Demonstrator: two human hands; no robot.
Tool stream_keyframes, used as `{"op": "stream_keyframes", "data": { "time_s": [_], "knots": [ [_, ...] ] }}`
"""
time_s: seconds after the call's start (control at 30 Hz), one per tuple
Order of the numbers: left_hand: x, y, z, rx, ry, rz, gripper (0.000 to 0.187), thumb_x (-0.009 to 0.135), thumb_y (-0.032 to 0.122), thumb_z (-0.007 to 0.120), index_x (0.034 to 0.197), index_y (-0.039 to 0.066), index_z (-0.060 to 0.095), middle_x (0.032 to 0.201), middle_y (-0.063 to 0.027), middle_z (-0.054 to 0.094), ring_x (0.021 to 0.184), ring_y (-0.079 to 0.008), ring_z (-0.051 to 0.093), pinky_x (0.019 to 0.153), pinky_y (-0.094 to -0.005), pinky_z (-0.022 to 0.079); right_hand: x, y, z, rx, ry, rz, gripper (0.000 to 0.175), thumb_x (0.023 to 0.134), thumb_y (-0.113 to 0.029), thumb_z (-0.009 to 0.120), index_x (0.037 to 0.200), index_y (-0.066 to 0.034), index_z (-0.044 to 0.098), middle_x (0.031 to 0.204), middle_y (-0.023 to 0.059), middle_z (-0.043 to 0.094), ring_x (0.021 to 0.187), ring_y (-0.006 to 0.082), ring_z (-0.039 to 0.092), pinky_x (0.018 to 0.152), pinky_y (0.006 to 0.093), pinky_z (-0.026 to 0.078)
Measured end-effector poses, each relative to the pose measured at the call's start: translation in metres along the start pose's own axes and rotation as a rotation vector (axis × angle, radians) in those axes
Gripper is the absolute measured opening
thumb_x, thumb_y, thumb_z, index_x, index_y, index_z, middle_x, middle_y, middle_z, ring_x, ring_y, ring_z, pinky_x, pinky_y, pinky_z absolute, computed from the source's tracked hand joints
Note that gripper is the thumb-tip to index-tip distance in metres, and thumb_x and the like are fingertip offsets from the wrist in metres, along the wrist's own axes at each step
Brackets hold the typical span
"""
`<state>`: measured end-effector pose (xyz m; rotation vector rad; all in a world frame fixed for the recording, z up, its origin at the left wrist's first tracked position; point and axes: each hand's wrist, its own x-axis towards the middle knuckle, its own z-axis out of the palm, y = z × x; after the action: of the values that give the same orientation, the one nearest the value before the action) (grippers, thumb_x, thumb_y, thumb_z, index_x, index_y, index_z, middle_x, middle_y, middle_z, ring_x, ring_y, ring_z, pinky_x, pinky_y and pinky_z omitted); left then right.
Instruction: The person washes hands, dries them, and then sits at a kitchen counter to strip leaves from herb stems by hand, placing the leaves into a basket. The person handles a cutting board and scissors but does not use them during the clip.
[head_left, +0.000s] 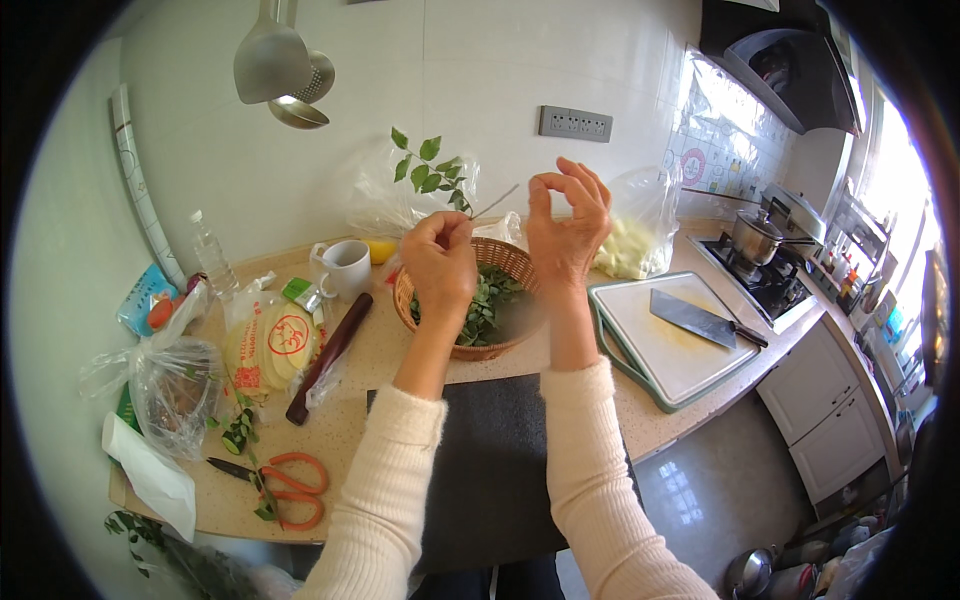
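My left hand (441, 259) pinches a thin stem with a leafy green sprig (431, 169) above a wicker basket (409, 304). The stem's bare end points up toward my right hand (568, 217), which is raised to the right of it with thumb and forefinger close together; a gap shows between them and the stem. Picked green leaves (484, 307) lie inside the basket, partly behind my left hand. Orange-handled scissors (296, 495) rest on the counter at the lower left, with a leafy twig (251, 435) lying across them.
A cleaver (694, 319) lies on a cutting board (637, 330) at right. A white mug (349, 266), dark rolling pin (330, 360), plastic-bagged round wrappers (274, 345) and clear bottle (214, 259) stand or lie at left. A black board (487, 480) is under my forearms; a pot (754, 236) sits on the stove.
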<state>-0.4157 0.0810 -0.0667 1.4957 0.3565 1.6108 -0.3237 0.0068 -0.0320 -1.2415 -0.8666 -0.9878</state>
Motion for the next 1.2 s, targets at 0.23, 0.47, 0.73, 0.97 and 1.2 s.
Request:
{"op": "stream_keyframes", "data": {
  "time_s": [0.23,0.47,0.73,0.97,1.2],
  "knots": [
    [0.006,0.006,-0.006,-0.450,0.051,-0.355,0.006,0.085,0.004,0.064,0.084,0.000,0.067,0.064,0.0011,0.056,0.053,-0.0058,0.045,0.045,-0.0203,0.033,-0.010,0.014,0.004,-0.148,-0.235,0.148,0.012,0.073,-0.013,0.068,0.083,-0.0077,0.073,0.091,0.0112,0.069,0.105,0.0310,0.055,0.087,0.0414,0.045],
    [0.010,0.008,-0.010,-0.644,0.055,-0.498,0.011,0.090,0.006,0.058,0.083,-0.001,0.063,0.059,0.0009,0.049,0.048,-0.0083,0.042,0.043,-0.0206,0.031,-0.009,-0.003,0.003,0.007,-0.338,0.288,0.015,0.074,-0.010,0.068,0.086,-0.0027,0.072,0.084,0.0114,0.071,0.082,0.0228,0.068,0.078,0.0335,0.052],
    [0.003,0.011,-0.004,-0.743,0.021,-0.486,0.008,0.090,0.005,0.056,0.086,0.000,0.062,0.064,0.0003,0.053,0.053,-0.0082,0.046,0.047,-0.0218,0.036,-0.010,-0.018,0.008,0.403,-0.430,0.362,0.017,0.074,-0.010,0.069,0.087,-0.0002,0.071,0.079,0.0132,0.071,0.074,0.0185,0.069,0.071,0.0309,0.052],
    [0.000,0.012,0.002,-0.738,0.027,-0.424,0.010,0.090,0.002,0.055,0.081,0.002,0.061,0.065,0.0000,0.055,0.053,-0.0073,0.045,0.048,-0.0215,0.035,-0.019,-0.026,0.017,0.294,-0.328,0.222,0.015,0.072,-0.009,0.072,0.082,0.0020,0.071,0.076,0.0108,0.070,0.079,0.0164,0.064,0.075,0.0309,0.051],
    [-0.003,0.009,0.007,-0.705,0.008,-0.386,0.010,0.088,0.002,0.056,0.079,0.002,0.061,0.063,-0.0001,0.054,0.052,-0.0072,0.044,0.047,-0.0216,0.033,-0.018,-0.025,0.017,0.384,-0.302,0.282,0.005,0.070,-0.006,0.069,0.072,-0.0025,0.070,0.071,0.0104,0.066,0.083,0.0218,0.059,0.078,0.0366,0.046]
  ]
}}
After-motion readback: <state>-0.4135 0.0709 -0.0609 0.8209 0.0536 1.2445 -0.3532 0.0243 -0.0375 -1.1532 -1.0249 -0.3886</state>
